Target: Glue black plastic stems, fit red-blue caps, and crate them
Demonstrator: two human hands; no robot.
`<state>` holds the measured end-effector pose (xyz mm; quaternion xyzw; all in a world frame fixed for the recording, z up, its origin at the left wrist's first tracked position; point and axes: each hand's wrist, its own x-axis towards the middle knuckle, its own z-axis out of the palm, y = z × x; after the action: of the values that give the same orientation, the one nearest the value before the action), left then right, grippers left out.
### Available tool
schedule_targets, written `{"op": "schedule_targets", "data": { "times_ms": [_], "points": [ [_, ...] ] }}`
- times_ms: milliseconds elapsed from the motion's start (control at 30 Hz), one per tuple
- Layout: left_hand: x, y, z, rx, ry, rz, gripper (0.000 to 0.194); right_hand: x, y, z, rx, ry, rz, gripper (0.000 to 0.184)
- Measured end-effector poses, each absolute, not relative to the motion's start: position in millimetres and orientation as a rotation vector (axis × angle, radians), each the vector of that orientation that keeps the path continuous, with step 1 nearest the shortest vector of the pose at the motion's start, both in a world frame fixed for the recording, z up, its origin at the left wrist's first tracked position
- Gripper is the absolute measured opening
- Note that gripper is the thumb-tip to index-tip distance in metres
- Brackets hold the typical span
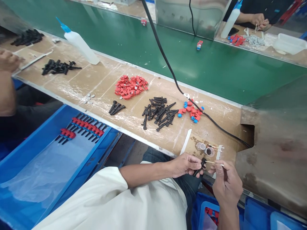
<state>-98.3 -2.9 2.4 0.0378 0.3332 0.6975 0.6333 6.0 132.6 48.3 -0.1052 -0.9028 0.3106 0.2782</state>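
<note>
Near the table's front edge, my left hand (185,165) pinches a black plastic part (199,167) with a broad head and a narrow stem. My right hand (227,182) grips a thin cotton swab (212,162) between thumb and fingers. The swab's far tip meets the head of the black part, or comes very close to it. Just beyond my hands stand a small clear cup (200,146) and another small cup with dark contents (209,151). Several more swabs (217,148) lie beside them on the stained board.
Black parts (159,111), red parts (130,87) and red-and-blue pieces (192,111) lie in piles. A black cable (165,59) crosses above the table. A blue bin (31,147) holds assembled pieces. A white bottle (81,48) stands near the green belt (134,48). Other people's hands (260,22) are across it.
</note>
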Motion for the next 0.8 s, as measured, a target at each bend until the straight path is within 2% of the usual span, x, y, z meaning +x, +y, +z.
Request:
{"op": "schedule_targets", "data": {
  "times_ms": [100, 267, 367, 533, 700, 800],
  "points": [
    [-99, -5, 1, 0.040, 0.716, 1.583, 0.055, 8, 129, 44, -0.282, -2.384, 0.877, 0.013],
    [-94, -5, -1, 0.053, 0.718, 1.597, 0.055, 9, 119, 44, 0.063, -2.396, 0.607, 0.020],
    [-93, -6, 1, 0.195, 0.905, 1.643, 0.057, 5, 117, 47, 0.038, -2.430, 0.555, 0.019],
    [-94, -9, 5, 0.257, 0.964, 1.648, 0.058, 2, 118, 49, -0.313, -2.402, 0.753, 0.011],
    [-94, -11, 2, 0.075, 0.768, 1.640, 0.055, 8, 112, 43, -0.229, -2.369, 0.833, 0.009],
    [-95, -12, -1, -0.020, 0.649, 1.614, 0.055, 12, 110, 41, -0.497, -2.145, 1.148, 0.008]
  ]
}}
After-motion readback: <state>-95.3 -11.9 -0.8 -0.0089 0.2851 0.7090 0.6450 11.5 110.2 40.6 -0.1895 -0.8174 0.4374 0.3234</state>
